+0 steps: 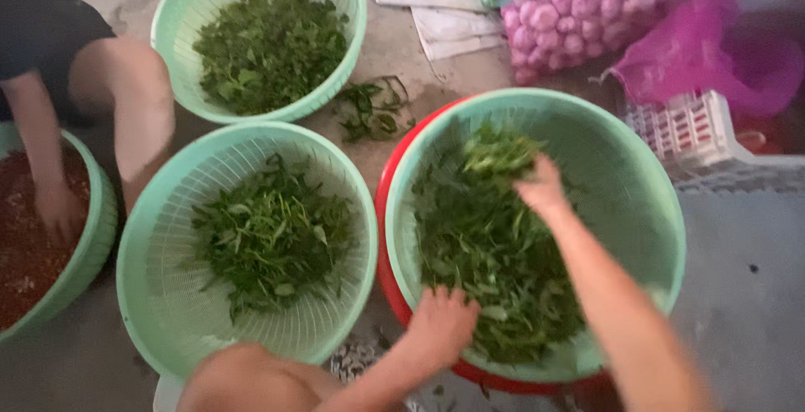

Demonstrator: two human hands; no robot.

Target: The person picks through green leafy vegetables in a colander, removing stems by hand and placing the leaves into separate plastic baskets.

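My left hand [442, 324] rests on the near inner edge of a mint-green colander basket [637, 152], fingers curled into the leafy greens [486, 253] that fill it. Farther back in the same basket, my right hand [541, 187] grips a bunch of the greens. The basket sits inside a red basin [384, 211]. The picture is blurred, so the fingers are hard to make out.
Two more mint-green baskets of greens stand at the centre left [159, 253] and the back [344, 10]. Another person's hand [57, 209] reaches into a basket of red bits [101, 228]. A net bag of garlic [587, 5], a pink bag [713, 51], a white crate [696, 131].
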